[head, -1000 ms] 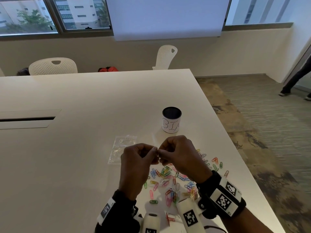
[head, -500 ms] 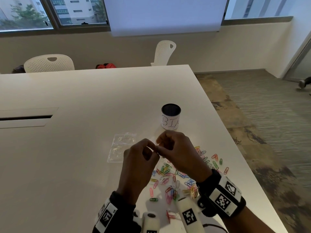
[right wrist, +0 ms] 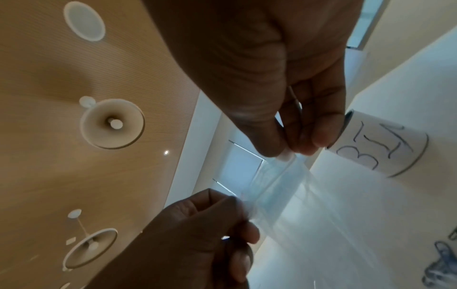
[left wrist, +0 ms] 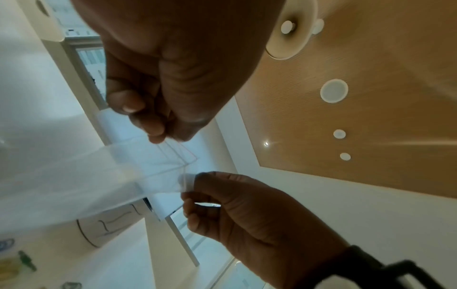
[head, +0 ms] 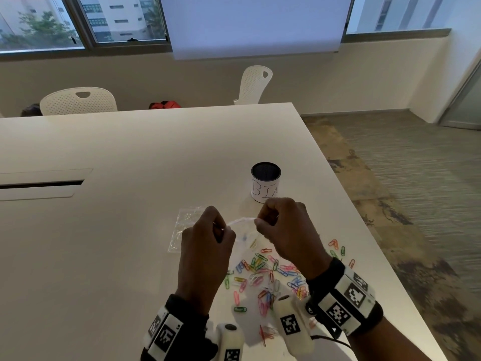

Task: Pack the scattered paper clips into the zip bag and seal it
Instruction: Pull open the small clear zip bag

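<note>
Both hands hold a clear zip bag in the air by its top edge, which stretches between them. My left hand pinches the left end between thumb and fingers; the left wrist view shows this pinch on the bag. My right hand pinches the right end, seen close in the right wrist view on the bag. Coloured paper clips lie scattered on the white table under and right of my hands. Whether the bag's mouth is parted I cannot tell.
A second clear bag lies flat on the table behind my left hand. A black cup labelled BIN stands just beyond my right hand. The table's right edge runs close to the clips. White chairs stand at the far side.
My hands, pinched close together before, have drawn apart along the bag's top edge, so a strip of it now shows between them.
</note>
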{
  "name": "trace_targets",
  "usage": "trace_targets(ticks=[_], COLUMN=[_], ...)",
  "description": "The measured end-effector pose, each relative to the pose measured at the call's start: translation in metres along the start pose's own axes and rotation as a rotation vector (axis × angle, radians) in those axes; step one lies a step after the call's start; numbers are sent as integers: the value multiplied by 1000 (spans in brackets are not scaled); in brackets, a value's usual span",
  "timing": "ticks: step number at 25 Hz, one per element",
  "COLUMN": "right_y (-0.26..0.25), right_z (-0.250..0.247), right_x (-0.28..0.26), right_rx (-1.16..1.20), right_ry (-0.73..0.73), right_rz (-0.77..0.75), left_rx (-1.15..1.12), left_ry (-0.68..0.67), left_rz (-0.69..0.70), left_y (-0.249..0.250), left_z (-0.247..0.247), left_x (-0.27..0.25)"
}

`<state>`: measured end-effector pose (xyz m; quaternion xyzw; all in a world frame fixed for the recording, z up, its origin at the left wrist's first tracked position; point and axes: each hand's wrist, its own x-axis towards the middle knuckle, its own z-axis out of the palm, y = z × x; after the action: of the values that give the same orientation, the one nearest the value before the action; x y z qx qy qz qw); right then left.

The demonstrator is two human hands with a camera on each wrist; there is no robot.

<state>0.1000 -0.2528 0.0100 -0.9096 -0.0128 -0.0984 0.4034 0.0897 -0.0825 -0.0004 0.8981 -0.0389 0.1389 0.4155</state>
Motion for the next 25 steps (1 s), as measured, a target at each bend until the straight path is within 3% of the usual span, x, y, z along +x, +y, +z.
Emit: trace_targets(ticks=[6, 10, 15, 25], right_y=[-12, -9, -4, 1], right_z=[9, 11, 10, 7], right_x=[-11, -10, -10, -3], right_rx=[165, 142, -40, 42], right_ry=[-200, -139, -40, 22], right_rz=[128, 174, 117, 66], left_rx=[-106, -34, -2, -56], left_ry=[-27, -15, 27, -38], left_rz=[-23, 9, 51, 74], left_y=[6, 4, 5, -5], left_z=[2, 2, 1, -8], left_x=[-3, -3, -2, -5])
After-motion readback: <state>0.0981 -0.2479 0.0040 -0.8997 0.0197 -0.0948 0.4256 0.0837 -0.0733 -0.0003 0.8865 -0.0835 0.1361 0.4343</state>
